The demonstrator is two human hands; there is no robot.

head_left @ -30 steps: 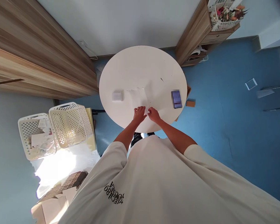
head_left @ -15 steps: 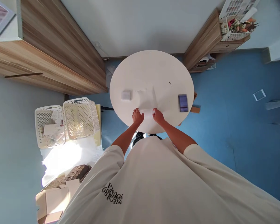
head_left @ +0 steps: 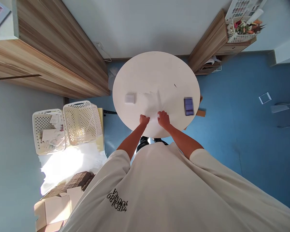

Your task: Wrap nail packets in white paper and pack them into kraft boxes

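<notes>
A thin, see-through plastic sheet (head_left: 151,102) lies on the white oval table (head_left: 157,69), hard to tell from the tabletop; whether it is a bag is unclear. My left hand (head_left: 144,119) is closed at its near left corner, thumb pointing right. Opposite it, my right hand (head_left: 163,119) has its fingers curled down on the near right part of the sheet. To the left rests a small whitish block or stack (head_left: 130,98). A phone-like device (head_left: 188,106) with a blurred purple screen lies at the right.
White perforated baskets (head_left: 81,124) stand at the lower left, one holding papers and packets. Beneath them are translucent plastic and an open cardboard box (head_left: 56,209). A wooden cabinet (head_left: 62,48) flanks the table's left, a wooden cupboard (head_left: 209,45) its far right.
My left hand has closed from spread fingers and shifted slightly right. The right hand has curled further over the sheet's edge. The sheet's far part looks flatter.
</notes>
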